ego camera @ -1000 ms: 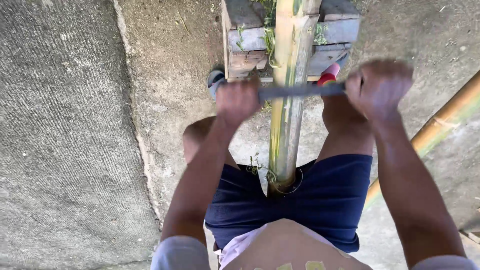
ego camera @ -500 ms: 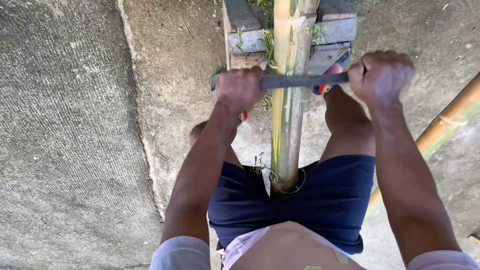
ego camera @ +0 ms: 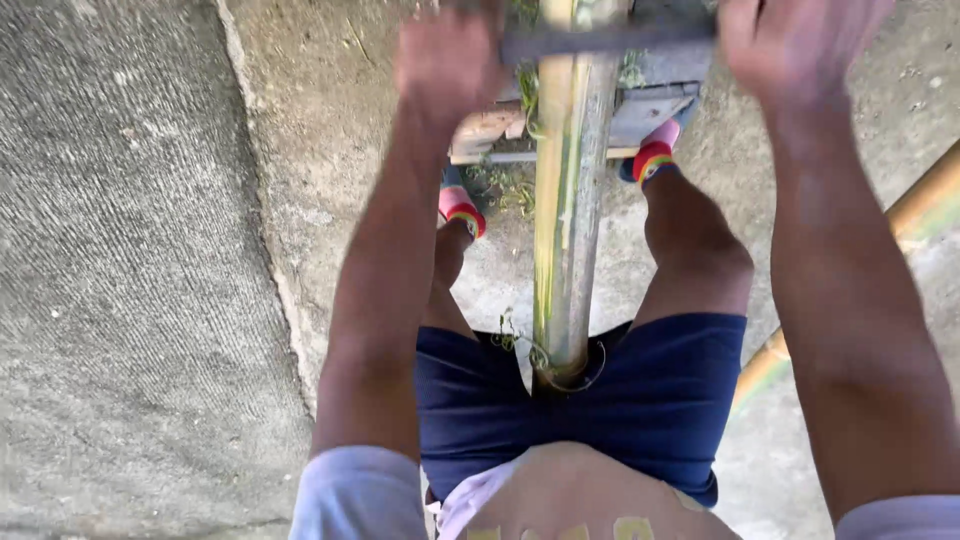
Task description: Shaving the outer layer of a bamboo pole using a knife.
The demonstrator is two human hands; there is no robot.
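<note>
Both hands fisted on flat grey blade [ego camera: 605,40] laid across bamboo pole [ego camera: 565,220]: left hand [ego camera: 450,60], right hand [ego camera: 795,45]. Pole between knees, far end on wooden block [ego camera: 650,110], concrete floor [ego camera: 130,300] beneath.

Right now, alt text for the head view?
Both hands, left hand and right hand, grip a grey blade laid across a bamboo pole that runs between the seated person's legs, above a concrete floor. A second bamboo pole lies right.

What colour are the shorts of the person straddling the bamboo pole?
Dark navy blue shorts, plain with no visible pattern, seen best in the head view, the only view.
</note>
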